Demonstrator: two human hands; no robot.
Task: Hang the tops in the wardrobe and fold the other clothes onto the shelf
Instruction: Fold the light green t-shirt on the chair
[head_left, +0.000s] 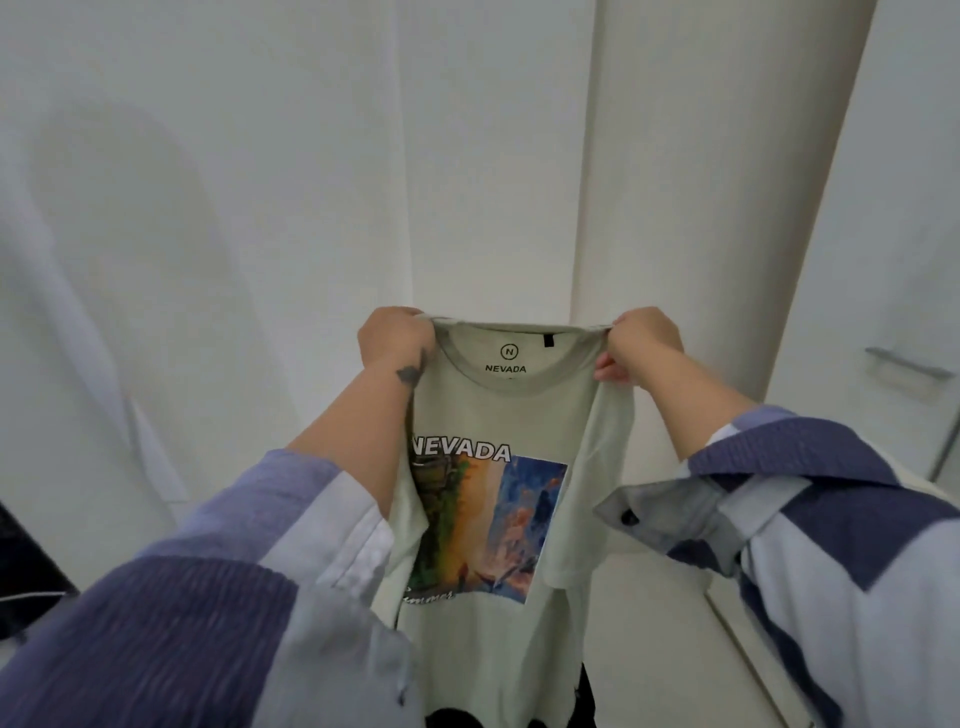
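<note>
A pale green T-shirt (498, 410) with a "NEVADA" print and a colourful picture hangs in front of me, its front facing me. My left hand (392, 340) grips the left end of its collar. My right hand (641, 340) pinches the right end of the collar, and the neckline is stretched between them. The shirt's lower part drops out of view at the bottom. Closed white wardrobe doors (498, 156) stand right behind the shirt.
A metal door handle (906, 364) sits on the white door at the right. A dark object (26, 571) shows at the left edge. Something black (457, 717) lies below the shirt's hem.
</note>
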